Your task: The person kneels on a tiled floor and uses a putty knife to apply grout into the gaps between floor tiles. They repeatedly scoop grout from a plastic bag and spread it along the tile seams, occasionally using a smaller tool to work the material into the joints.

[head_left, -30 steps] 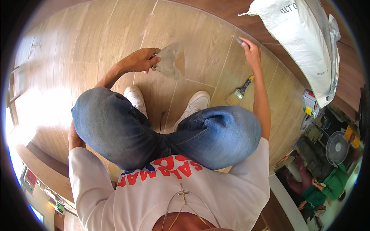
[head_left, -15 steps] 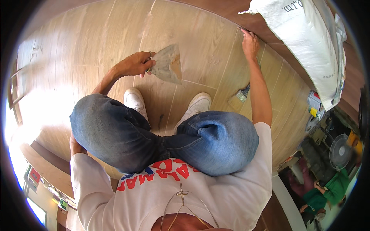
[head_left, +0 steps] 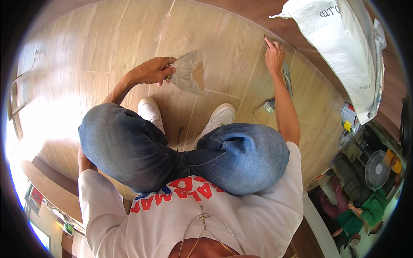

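Observation:
My left hand (head_left: pixel 157 70) is closed around the handle end of a wide, fan-shaped putty knife (head_left: pixel 185 71), held over the floor in front of my shoes. Tan putty (head_left: pixel 197 74) clings to its blade near the broad edge. Farther right, my right hand (head_left: pixel 274 56) reaches toward the foot of the brown wall, index finger stretched forward. A small dark tip shows at that finger; whatever the fingers hold is too small to make out. Beside my right forearm lies a long grey flat tool (head_left: pixel 287 79). Nearer me, a paintbrush (head_left: pixel 269 105) rests on the floor, partly behind the forearm.
Wood-look planks (head_left: pixel 232 34) cover the floor up to the curved wall edge. A white woven sack (head_left: pixel 335 47) stands at the right, with small tins (head_left: pixel 349 115) below it. A fan (head_left: pixel 378 170) and people in green (head_left: pixel 365 215) are at the lower right.
My right hand has drawn slightly back from the wall's foot and to the left, uncovering the grey tool beside the forearm. The left hand and putty knife have hardly shifted.

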Motion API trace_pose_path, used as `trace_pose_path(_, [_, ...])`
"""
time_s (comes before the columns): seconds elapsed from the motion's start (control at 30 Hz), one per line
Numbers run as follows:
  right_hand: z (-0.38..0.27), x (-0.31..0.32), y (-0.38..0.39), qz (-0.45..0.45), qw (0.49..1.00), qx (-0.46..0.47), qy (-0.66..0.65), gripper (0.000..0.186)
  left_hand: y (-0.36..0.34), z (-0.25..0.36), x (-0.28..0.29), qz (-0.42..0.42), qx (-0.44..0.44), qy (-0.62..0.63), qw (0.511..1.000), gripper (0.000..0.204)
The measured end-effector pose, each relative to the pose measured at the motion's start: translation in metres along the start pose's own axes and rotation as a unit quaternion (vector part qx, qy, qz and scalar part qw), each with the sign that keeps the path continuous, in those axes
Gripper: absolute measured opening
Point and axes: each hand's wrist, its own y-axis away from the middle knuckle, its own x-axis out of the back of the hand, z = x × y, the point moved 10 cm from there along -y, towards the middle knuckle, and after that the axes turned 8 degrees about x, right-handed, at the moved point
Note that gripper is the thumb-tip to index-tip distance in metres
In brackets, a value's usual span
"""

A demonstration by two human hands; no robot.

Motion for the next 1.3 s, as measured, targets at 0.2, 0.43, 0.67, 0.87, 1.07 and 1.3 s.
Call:
trace_pose_path(0.2, [0.026, 0.010, -0.021, 0.027, 0.996, -0.024, -0.084, 0.032, 0.002, 0.007, 0.001, -0.012, -0.010, -0.001, 1.000, 0.042])
trace_pose_path(0.43, [0.010, -0.006, -0.018, -0.068, 0.996, -0.002, -0.058, 0.030, 0.005, 0.009, 0.003, 0.007, -0.008, 0.009, 1.000, 0.040])
trace_pose_path(0.67, [-0.065, 0.072, 0.020, 0.018, 0.903, -0.037, -0.428, 0.027, 0.007, 0.020, 0.007, 0.010, -0.094, 0.097, 0.991, 0.034])
trace_pose_path(0.87, [-0.211, 0.161, 0.049, 0.108, 0.880, 0.109, -0.449, 0.035, 0.007, 0.020, 0.004, -0.012, -0.098, 0.124, 0.987, 0.036])
trace_pose_path(1.07, [-0.209, 0.150, 0.069, 0.110, 0.926, 0.204, -0.297, 0.045, 0.011, 0.018, 0.006, 0.010, -0.106, 0.091, 0.990, 0.036])
trace_pose_path(1.3, [-0.200, 0.196, 0.036, 0.015, 0.929, 0.259, -0.265, 0.044, -0.004, 0.023, 0.006, 0.044, -0.084, 0.022, 0.995, 0.039])
